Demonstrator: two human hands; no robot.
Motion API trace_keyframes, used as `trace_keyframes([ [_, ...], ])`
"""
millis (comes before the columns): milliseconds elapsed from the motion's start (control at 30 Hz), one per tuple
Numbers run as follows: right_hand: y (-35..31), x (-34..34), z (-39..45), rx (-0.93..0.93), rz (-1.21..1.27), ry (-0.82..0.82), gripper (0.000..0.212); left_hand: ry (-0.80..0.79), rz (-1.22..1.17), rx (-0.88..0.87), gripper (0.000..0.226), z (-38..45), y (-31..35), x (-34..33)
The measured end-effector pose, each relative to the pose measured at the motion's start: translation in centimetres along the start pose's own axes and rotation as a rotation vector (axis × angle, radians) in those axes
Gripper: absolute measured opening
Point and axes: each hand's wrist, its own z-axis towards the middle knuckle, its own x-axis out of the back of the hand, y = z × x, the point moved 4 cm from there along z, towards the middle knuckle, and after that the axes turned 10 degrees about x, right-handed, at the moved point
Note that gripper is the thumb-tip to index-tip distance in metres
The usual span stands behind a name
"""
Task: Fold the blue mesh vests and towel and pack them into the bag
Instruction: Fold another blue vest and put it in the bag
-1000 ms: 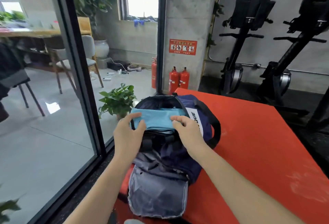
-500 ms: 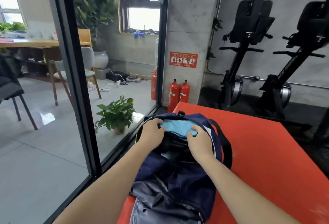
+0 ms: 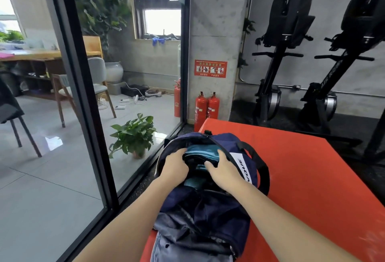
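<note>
A navy bag [image 3: 210, 209] lies open on the orange mat [image 3: 302, 178], its mouth facing me. A folded light-blue cloth [image 3: 203, 150] sits inside the mouth, mostly below the rim. My left hand [image 3: 175, 167] grips the cloth's left end, fingers curled into the opening. My right hand [image 3: 226, 171] pinches its right end between thumb and fingers. More teal fabric [image 3: 193, 182] shows deeper in the bag between my wrists. I cannot tell whether the held cloth is a vest or the towel.
A glass wall with a black frame [image 3: 83, 105] runs along the mat's left edge. A potted plant [image 3: 134, 136] stands behind the glass. Two red fire extinguishers [image 3: 207, 108] stand by the concrete pillar. Black exercise machines [image 3: 291, 63] fill the right back.
Both hands have pushed the blue cloth from above the bag's rim down into the opening. The bag now lies lower and flatter in view.
</note>
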Motion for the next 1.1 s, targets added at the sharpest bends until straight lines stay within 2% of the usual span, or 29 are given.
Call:
trace_keyframes([
  [100, -1.2, -0.2, -1.9, 0.037, -0.012, -0.015, 0.077, 0.066, -0.045, -0.034, 0.058, -2.2, 0.7, 0.7],
  [233, -2.7, 1.6, -6.2, 0.174, 0.021, 0.039, 0.062, 0.157, -0.137, -0.1, 0.043, -7.0, 2.3, 1.3],
  [467, 1.1, 8.0, -16.9, 0.2, 0.065, 0.097, 0.052, 0.138, -0.222, -0.23, 0.025, -16.8, 6.8, -2.3],
  [633, 8.8, 14.7, -25.9, 0.117, 0.012, 0.227, 0.045, -0.031, -0.224, -0.341, 0.019, -24.6, 12.0, -10.2],
  [900, 25.0, 24.7, -40.7, -0.183, -0.036, 0.392, 0.03, -0.399, -0.104, -0.525, 0.021, -38.6, 21.6, -26.2],
  [1100, 36.0, 28.0, -50.8, -0.44, -0.067, 0.374, 0.015, -0.654, 0.141, -0.595, 0.029, -47.4, 25.8, -38.5],
])
